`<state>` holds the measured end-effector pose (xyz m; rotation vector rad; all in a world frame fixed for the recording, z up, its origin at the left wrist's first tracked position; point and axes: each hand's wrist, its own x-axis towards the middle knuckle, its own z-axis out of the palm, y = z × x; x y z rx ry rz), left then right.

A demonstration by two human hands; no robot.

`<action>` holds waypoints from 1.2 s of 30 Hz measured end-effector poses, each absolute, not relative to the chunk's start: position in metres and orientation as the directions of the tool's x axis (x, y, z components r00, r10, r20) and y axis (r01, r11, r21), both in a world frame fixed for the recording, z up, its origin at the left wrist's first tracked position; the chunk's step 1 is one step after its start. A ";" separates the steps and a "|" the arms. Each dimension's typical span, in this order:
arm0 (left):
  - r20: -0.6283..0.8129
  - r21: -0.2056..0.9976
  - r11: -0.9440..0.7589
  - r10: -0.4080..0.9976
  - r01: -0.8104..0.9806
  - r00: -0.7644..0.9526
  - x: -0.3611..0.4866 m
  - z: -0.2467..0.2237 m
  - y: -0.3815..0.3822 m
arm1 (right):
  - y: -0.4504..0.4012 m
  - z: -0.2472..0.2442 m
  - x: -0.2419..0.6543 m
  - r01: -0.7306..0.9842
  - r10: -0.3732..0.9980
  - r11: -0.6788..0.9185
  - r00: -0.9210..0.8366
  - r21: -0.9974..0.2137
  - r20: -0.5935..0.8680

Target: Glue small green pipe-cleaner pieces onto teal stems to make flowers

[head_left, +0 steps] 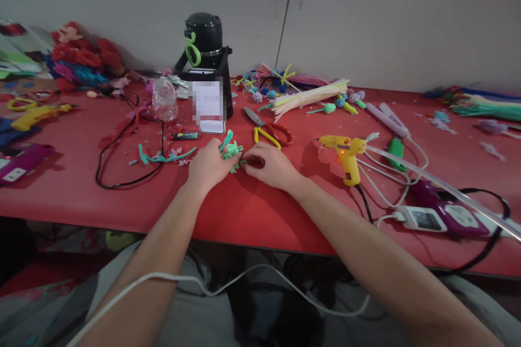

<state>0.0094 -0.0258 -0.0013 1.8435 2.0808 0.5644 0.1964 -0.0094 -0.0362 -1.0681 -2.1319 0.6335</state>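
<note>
One red table (260, 211) is spread across the scene, and tools, cords and craft bits are scattered over it. At the far side, left of centre, a black flask (205, 32) is set upright; its lower part is hidden by a black holder (227, 89), and what is inside the flask cannot be seen. A bundle of pale sticks (311, 96) is laid at the far right of centre. On the near right, a white charger (422, 219) is placed against a purple power strip (459, 214). Beyond it, a yellow glue gun (349, 160) is fed by a long clear stick from behind. A phone (208, 97) is leaned against the front of the holder. To its left, a clear plastic bottle (165, 100) is seen, its contents too blurred to tell. In the middle, a small green craft piece (232, 150) is held just above the table between the thumb and fingers of the left hand (209, 168). The right hand (272, 167) is brought in just beside it, fingertips pinched narrow; whether anything is gripped there cannot be told.
</note>
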 end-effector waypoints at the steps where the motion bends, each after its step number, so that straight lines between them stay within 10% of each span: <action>1: 0.036 0.485 0.097 0.991 0.869 -0.130 0.009 -0.001 -0.026 | -0.010 -0.036 0.195 0.522 0.831 0.544 -0.445 -0.657 0.335; 21: 0.175 0.784 -0.123 0.984 0.609 -0.026 0.024 0.008 -0.037 | -0.003 -0.025 0.200 0.140 0.902 0.309 -0.358 -0.941 0.243; 36: 0.134 0.839 -0.192 0.980 0.510 0.148 0.049 0.008 -0.048 | -0.031 0.000 0.231 0.214 0.931 0.217 -0.339 -0.952 0.136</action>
